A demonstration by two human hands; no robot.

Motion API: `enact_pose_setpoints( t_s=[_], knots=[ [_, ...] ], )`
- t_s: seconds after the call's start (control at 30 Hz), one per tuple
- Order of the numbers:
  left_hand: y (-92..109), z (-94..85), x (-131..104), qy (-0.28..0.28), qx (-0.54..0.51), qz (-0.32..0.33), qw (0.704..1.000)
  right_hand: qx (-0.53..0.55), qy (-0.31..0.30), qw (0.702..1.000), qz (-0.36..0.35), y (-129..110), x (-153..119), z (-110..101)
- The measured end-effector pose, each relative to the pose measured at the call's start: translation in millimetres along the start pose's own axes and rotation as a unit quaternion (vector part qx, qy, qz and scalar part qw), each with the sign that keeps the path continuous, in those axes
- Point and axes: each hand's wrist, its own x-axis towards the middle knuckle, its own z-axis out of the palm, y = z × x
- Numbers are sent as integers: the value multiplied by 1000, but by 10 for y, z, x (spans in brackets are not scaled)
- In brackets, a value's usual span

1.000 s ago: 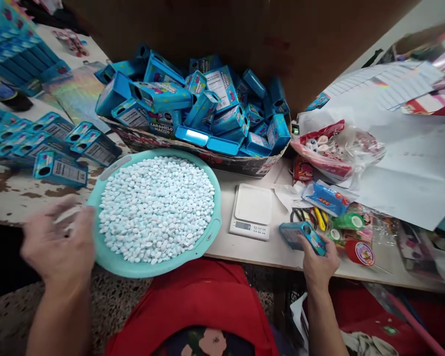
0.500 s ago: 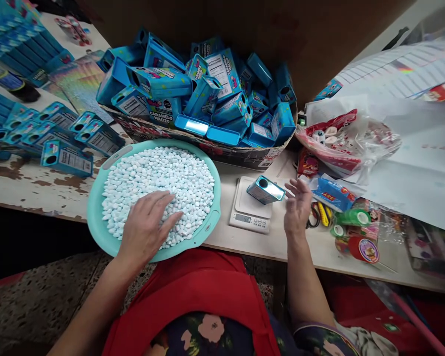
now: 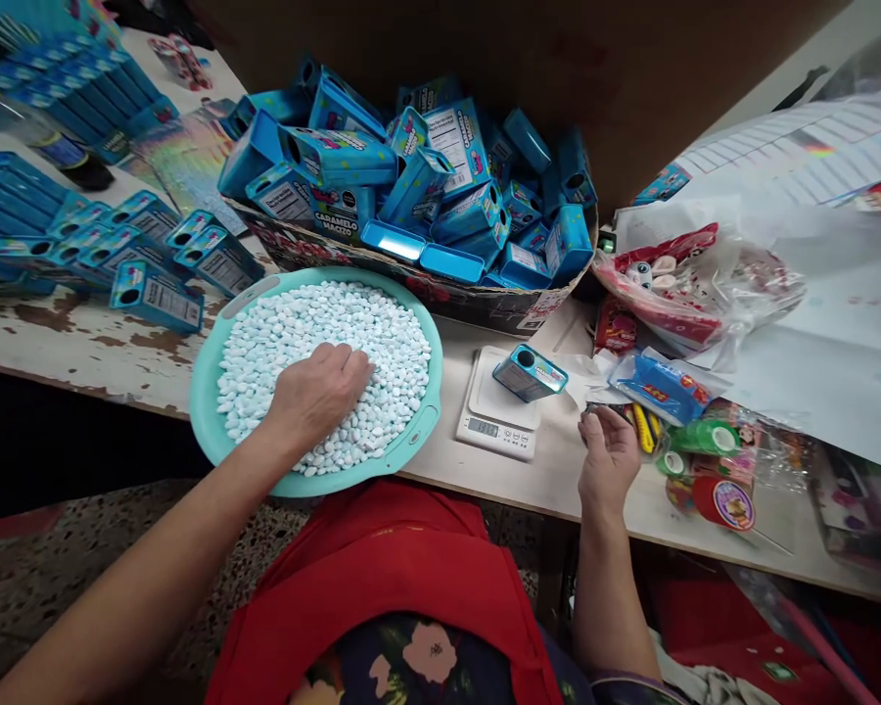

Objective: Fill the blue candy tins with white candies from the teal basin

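Observation:
My left hand (image 3: 321,392) is over a turquoise basin (image 3: 432,411) full of small white candies (image 3: 382,323). Its fingers curl down into the candies, and the fingertips are hidden. A white digital scale (image 3: 499,431) stands to the right of the basin, its display lit. On its plate lies a blue candy tin (image 3: 530,373), tilted, with a dark round hole at one end. Just right of the scale, my right hand (image 3: 611,455) is raised off the tin, its fingers loosely bent and nothing visible in them.
Behind the basin, a cardboard box (image 3: 470,305) is heaped with blue tins. More tins (image 3: 158,294) stand at the left near a bottle (image 3: 59,147). To the right lie a plastic bag (image 3: 697,284), green tape rolls (image 3: 712,437), a yellow-handled tool (image 3: 644,428) and papers (image 3: 837,323).
My left hand has gone from spread over the candies to curled into them, slightly farther up. My right hand has drawn away from the tin, toward me and right. The view has shifted slightly.

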Motion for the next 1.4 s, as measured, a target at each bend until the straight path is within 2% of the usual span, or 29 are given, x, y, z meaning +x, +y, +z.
enact_pose_setpoints(
  t_s=[0.07, 0.13, 0.2, 0.23, 0.27, 0.37, 0.43, 0.5, 0.57, 0.63, 0.67, 0.73, 0.83, 0.9, 0.93, 1.03, 1.13, 1.2, 1.23, 1.3, 1.4],
  knots=[
    [-5, -21, 62, 18, -27, -50, 998, -3, -12, 1000, -10, -14, 26, 19],
    [-16, -73, 115, 54, -98, -116, 987, -8, -22, 999, -27, -48, 51, 44],
    [-39, -150, 159, 92, -240, -187, 948, -7, -29, 998, -49, -97, 71, 81],
    [-57, -191, 180, 110, -330, -225, 910, -6, -32, 998, -58, -123, 79, 108],
    [-78, -229, 202, 127, -423, -264, 857, -3, -38, 997, -65, -148, 87, 142],
    [-144, -304, 277, 145, -642, -353, 665, 3, -80, 993, -87, -207, 119, 286],
    [-169, -319, 330, 117, -725, -381, 562, -21, -118, 987, -103, -237, 150, 402],
    [-174, -322, 375, 91, -781, -400, 470, -63, -151, 980, -111, -276, 179, 510],
    [-168, -325, 403, 97, -821, -413, 381, -88, -167, 975, -119, -350, 191, 586],
    [-159, -336, 416, 132, -844, -418, 309, -88, -165, 972, -145, -481, 172, 624],
    [-153, -345, 418, 144, -848, -424, 284, -83, -161, 969, -166, -572, 147, 633],
    [-128, -375, 424, 130, -852, -440, 253, -71, -165, 960, -213, -798, 64, 653],
    [-13, -477, 449, 77, -874, -412, 245, -62, -214, 933, -282, -1191, -128, 747],
    [136, -594, 475, 85, -888, -364, 266, -71, -269, 906, -319, -1425, -270, 859],
    [227, -659, 487, 96, -890, -342, 288, -75, -295, 892, -334, -1520, -336, 920],
    [511, -805, 510, 145, -869, -268, 389, -76, -343, 860, -369, -1697, -489, 1074],
    [690, -821, 508, 169, -820, -215, 503, -86, -351, 852, -379, -1746, -558, 1148],
    [725, -789, 501, 166, -787, -208, 556, -94, -353, 853, -373, -1749, -568, 1163],
    [725, -772, 500, 166, -776, -205, 573, -96, -355, 854, -369, -1750, -567, 1167],
    [706, -753, 504, 172, -767, -196, 587, -102, -359, 855, -360, -1755, -560, 1176],
    [680, -757, 527, 169, -774, -185, 581, -109, -363, 857, -349, -1764, -551, 1207]
  ],
)
